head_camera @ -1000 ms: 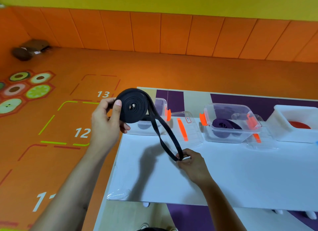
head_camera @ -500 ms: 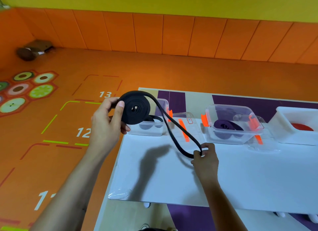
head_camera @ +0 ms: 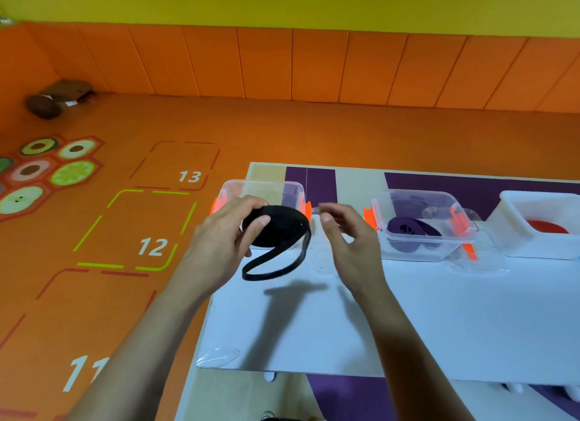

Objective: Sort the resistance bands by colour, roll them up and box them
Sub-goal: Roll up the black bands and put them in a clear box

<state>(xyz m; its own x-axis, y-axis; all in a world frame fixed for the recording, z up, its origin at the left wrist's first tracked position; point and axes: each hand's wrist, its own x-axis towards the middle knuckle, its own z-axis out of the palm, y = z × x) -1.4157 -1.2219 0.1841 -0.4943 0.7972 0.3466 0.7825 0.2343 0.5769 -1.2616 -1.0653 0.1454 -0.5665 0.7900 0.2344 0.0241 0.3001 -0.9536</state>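
My left hand [head_camera: 226, 241] grips a rolled black resistance band [head_camera: 277, 229], held flat in front of a clear plastic box [head_camera: 263, 190] with orange clips. A short loose loop of the band hangs below the roll, above the white table [head_camera: 408, 320]. My right hand [head_camera: 348, 241] hovers just right of the roll, fingers apart, holding nothing. A second clear box [head_camera: 417, 197] to the right holds purple bands [head_camera: 411, 229]. At the far right stands a white box [head_camera: 514, 232] with a red band [head_camera: 547, 226] inside.
A clear lid with an orange clip [head_camera: 467, 248] lies beside the purple box. The table's left edge drops to an orange floor mat with numbers [head_camera: 150, 246]. A brown object [head_camera: 56, 99] lies in the far left corner by the orange wall.
The roll has been lowered and tipped flat in front of the left box. My right hand let go of the band's tail, which is now a short hanging loop.
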